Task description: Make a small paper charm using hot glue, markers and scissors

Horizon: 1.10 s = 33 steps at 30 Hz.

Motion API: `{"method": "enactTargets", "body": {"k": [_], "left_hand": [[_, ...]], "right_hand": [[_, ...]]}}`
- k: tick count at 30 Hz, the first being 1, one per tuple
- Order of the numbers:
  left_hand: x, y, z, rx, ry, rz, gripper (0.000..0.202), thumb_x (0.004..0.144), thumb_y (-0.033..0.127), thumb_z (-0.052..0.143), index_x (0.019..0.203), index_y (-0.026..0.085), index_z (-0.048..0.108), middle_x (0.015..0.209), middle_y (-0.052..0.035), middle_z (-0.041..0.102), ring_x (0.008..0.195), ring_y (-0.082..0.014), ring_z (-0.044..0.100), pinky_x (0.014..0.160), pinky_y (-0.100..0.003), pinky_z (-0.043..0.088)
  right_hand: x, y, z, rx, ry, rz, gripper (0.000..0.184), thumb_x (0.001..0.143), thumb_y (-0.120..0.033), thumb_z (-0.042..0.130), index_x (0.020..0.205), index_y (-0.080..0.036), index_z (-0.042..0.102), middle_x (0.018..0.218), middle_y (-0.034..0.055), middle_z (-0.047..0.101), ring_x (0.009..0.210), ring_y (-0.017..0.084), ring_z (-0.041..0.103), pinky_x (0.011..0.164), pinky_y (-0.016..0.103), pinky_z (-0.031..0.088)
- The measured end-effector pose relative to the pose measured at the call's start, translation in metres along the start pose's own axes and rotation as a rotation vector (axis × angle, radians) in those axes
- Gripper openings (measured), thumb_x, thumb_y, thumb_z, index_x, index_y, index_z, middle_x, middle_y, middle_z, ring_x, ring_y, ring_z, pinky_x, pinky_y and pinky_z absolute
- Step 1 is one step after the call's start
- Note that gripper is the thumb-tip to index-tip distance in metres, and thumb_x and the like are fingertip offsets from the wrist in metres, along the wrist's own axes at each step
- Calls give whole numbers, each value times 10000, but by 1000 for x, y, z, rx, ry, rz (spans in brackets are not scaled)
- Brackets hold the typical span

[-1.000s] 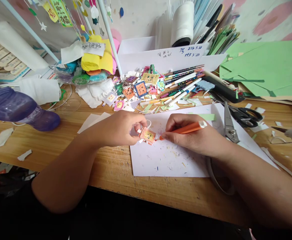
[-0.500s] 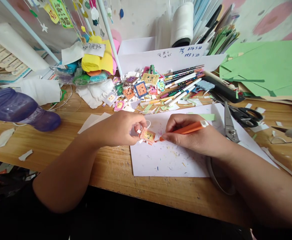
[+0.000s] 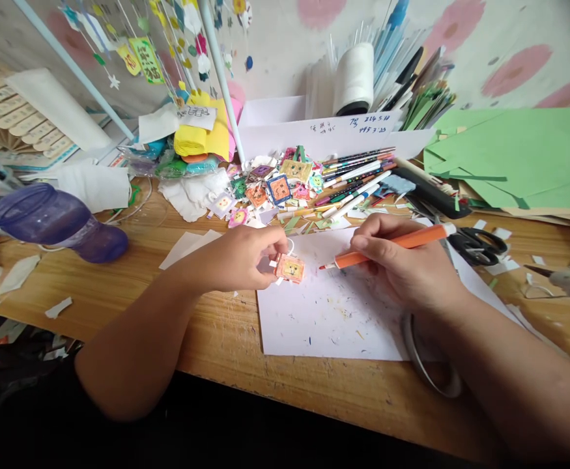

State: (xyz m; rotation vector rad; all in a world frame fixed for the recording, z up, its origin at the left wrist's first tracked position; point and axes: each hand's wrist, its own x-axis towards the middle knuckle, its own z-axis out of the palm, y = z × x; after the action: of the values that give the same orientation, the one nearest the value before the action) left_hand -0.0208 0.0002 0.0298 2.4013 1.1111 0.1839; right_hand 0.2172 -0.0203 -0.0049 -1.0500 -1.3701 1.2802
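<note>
Between the thumb and fingers of my left hand (image 3: 245, 259) is a small square paper figure (image 3: 290, 268), orange at the border and yellow in the middle, with a drawn face and short white tabs. My right hand (image 3: 404, 257) grips an uncapped orange marker (image 3: 387, 246). Its tip points left and stays a short way off the figure. Below both hands lies a white sheet (image 3: 309, 326) speckled with colour marks. Scissors (image 3: 477, 246) with black handles lie past my right hand, their blades partly hidden by it.
Behind the sheet are a heap of coloured paper faces (image 3: 279, 189) and a row of pens (image 3: 357, 176). A purple bottle (image 3: 60, 221) is at the left, green paper (image 3: 533, 156) at the right. A tape ring (image 3: 431, 371) sits under my right forearm.
My right hand has drawn the marker back to the right, so its tip is now apart from the paper figure. My left hand still holds the figure. The whole view has shifted slightly.
</note>
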Motion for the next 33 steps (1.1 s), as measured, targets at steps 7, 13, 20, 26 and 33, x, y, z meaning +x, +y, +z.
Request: {"method": "enactTargets", "body": {"k": [7,13,20,26,33], "left_hand": [[2,1,9,13,63,-39,203,670,157,568,856,202,501,750,37,592,642,-101,527,566,-214,341],[4,-2,17,85,61,2,218,688,122,536,870,204,449,719,27,563,621,-117,518,529,-224,305],[3,-3,21,173,55,36,239,711,115,516,914,203,425,716,14,547,619,-133,510,523,-236,296],[3,-3,21,196,63,57,227,739,143,522,934,203,423,726,11,560,625,-134,514,527,-238,304],[3,-2,21,209,56,39,221,738,162,536,927,203,428,721,8,565,621,-137,514,515,-238,291]], "right_hand": [[-2,0,1,-112,-207,16,154,755,-301,697,694,-197,603,596,-28,564,522,95,483,485,230,355],[-6,-3,3,-291,-249,20,106,766,-281,639,711,-206,588,619,-25,569,556,110,488,516,230,373],[-5,-2,8,-497,-262,-93,88,768,-287,616,758,-203,591,669,-3,593,576,121,490,526,227,404],[-5,-3,10,-556,-281,-115,82,765,-277,591,750,-196,587,650,6,603,544,123,494,495,228,409],[-4,-2,10,-562,-265,-122,74,757,-271,595,737,-200,589,644,7,613,542,130,509,492,232,417]]}}
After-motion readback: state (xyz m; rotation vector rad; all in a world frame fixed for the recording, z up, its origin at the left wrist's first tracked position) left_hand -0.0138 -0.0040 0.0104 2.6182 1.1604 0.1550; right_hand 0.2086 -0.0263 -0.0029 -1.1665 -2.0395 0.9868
